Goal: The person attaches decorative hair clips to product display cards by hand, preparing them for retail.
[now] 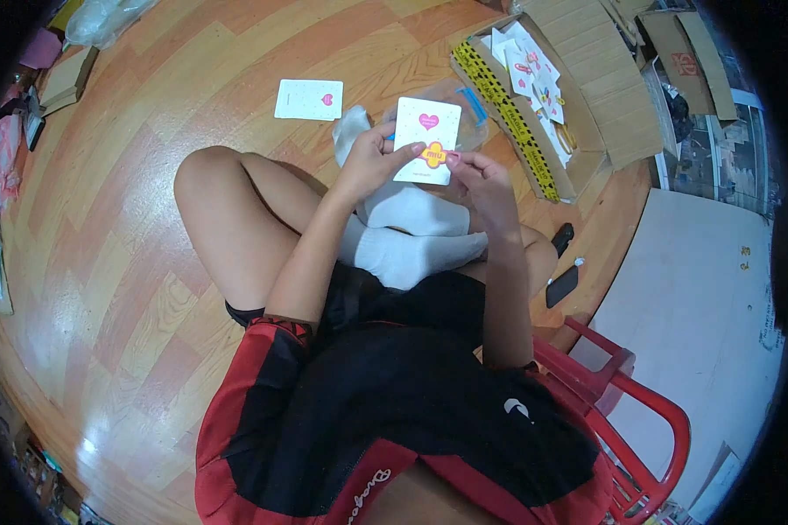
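Observation:
A white card (427,116) with a pink heart is held up over my white socks. My left hand (378,162) grips its left edge, thumb on the front. At the lower right of the card, my right hand (483,182) pinches the edge of a yellow and pink flower-shaped piece (434,155), which lies against the card's front. A second white card (309,100) with a pink heart lies on the wooden floor, to the left. Behind the held card is a clear plastic box (469,122) with blue clips, partly hidden.
An open cardboard box (587,136) with yellow-black tape holds several cards at the upper right. A phone (562,287) and a small black object (563,236) lie right of my knee. A red plastic chair (665,411) stands at the lower right.

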`<action>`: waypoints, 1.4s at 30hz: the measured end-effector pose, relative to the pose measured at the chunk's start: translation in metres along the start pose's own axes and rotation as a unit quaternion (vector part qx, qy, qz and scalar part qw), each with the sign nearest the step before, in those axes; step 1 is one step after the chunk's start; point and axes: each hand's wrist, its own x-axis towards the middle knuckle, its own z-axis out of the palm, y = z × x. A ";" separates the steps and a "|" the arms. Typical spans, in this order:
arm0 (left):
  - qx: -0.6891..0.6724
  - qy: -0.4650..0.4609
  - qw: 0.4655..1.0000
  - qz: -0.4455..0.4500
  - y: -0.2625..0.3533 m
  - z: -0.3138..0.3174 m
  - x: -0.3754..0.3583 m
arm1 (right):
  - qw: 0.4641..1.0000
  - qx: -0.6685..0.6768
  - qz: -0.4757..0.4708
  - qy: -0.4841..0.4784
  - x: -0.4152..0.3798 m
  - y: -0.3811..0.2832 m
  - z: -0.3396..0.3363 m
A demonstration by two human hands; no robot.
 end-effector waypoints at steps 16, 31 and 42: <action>0.028 0.014 0.999 0.010 0.006 -0.007 -0.001 | 0.987 -0.105 -0.110 -0.056 -0.010 0.001 -0.034; -0.023 -0.021 0.999 -0.006 0.015 -0.009 -0.005 | 0.975 -0.144 -0.165 -0.034 -0.015 -0.003 -0.026; 0.110 -0.059 0.991 -0.041 0.017 -0.005 -0.008 | 0.956 -0.197 -0.208 -0.058 -0.003 0.017 -0.022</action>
